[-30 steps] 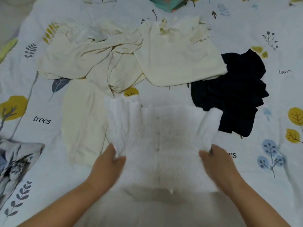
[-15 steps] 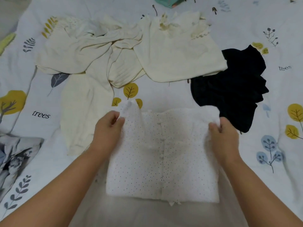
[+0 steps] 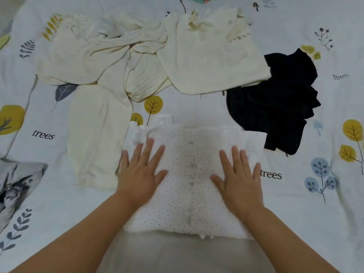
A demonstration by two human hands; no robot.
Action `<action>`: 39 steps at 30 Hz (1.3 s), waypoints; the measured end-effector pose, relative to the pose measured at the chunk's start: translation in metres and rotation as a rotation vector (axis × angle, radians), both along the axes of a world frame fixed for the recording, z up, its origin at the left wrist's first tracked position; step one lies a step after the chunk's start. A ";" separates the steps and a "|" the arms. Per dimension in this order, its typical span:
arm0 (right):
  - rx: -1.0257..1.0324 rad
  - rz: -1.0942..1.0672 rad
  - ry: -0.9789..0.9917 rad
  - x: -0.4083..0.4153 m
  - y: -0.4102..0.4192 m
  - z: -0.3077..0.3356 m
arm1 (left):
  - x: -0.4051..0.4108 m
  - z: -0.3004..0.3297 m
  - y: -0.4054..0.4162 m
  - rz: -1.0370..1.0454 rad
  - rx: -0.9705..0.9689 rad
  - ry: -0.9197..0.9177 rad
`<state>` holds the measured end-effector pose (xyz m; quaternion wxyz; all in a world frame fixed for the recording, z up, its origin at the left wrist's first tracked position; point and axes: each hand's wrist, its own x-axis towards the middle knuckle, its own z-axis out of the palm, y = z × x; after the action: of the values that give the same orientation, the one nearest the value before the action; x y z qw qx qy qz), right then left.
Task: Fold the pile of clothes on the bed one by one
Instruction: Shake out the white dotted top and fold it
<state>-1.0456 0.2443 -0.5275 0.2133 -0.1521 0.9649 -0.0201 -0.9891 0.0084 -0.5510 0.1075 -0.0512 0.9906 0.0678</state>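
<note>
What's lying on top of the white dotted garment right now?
Both hands rest flat on the folded white dotted garment: left hand near its left edge, right hand toward the right. Nothing else lies on it. The fabric beneath the palms is covered.

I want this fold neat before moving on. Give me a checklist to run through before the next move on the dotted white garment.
1. Both hands flat on the dotted white garment: ok; left hand and right hand press with straight fingers.
2. Bottom edge straight: ok.
3. Top left corner flat: not ok; it is bunched above the left fingertips.
4. Clear of the black garment: cannot tell; the top right corner meets it.
5. Clear of the cream garment: cannot tell; the edges meet.
</note>
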 end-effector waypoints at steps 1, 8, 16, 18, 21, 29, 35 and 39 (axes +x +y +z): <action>0.024 -0.002 -0.027 -0.004 0.002 -0.004 | 0.001 -0.005 -0.004 0.022 -0.008 -0.018; -0.239 -0.332 0.179 0.011 0.012 0.033 | 0.010 0.022 0.004 -0.007 -0.003 0.038; -0.801 -1.145 -0.575 0.019 0.045 0.042 | 0.047 0.029 -0.001 -0.053 0.204 -0.071; -0.938 -1.203 -0.744 0.012 0.044 0.052 | 0.049 0.037 -0.001 -0.016 0.279 -0.049; -0.929 -1.091 -0.738 0.007 0.032 0.071 | 0.048 0.049 0.001 0.119 0.437 0.009; -0.620 -0.373 -0.299 0.035 -0.079 0.123 | 0.036 0.076 -0.011 0.611 1.096 -0.026; -0.430 0.012 -0.338 0.071 -0.145 0.095 | 0.019 0.080 -0.025 0.898 1.298 -0.170; -0.495 -0.082 -0.320 0.072 -0.128 0.088 | 0.008 0.074 -0.026 0.769 1.082 -0.108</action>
<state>-0.9739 0.1159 -0.4394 0.3181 -0.1551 0.8900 -0.2874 -0.9815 -0.0180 -0.4767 0.1358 -0.3429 0.7214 0.5861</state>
